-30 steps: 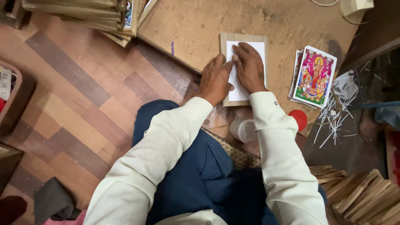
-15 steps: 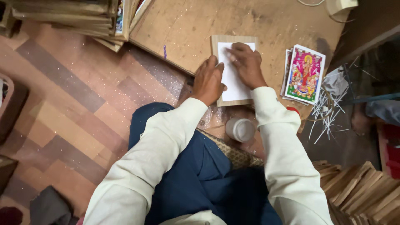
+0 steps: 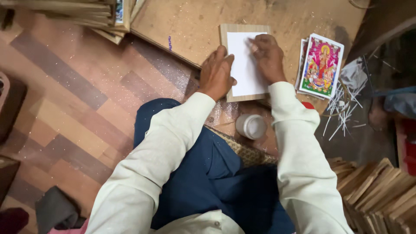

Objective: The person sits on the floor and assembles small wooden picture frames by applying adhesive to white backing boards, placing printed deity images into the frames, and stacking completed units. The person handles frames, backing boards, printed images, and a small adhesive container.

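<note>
White sheet (image 3: 245, 65) lies on a small board (image 3: 242, 30) atop the wooden bench (image 3: 190, 21), pressed flat by both hands: left hand (image 3: 216, 73) spread at its edge, right hand (image 3: 268, 56) fingers down on its top, neither gripping. Uneven pressure could skew or crease it; a sleeve might tip the jar (image 3: 251, 126) or scatter the prints (image 3: 321, 66)

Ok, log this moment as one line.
left hand: flat on white sheet | right hand: pressing sheet top | sheet: on wooden panel | prints: right
</note>
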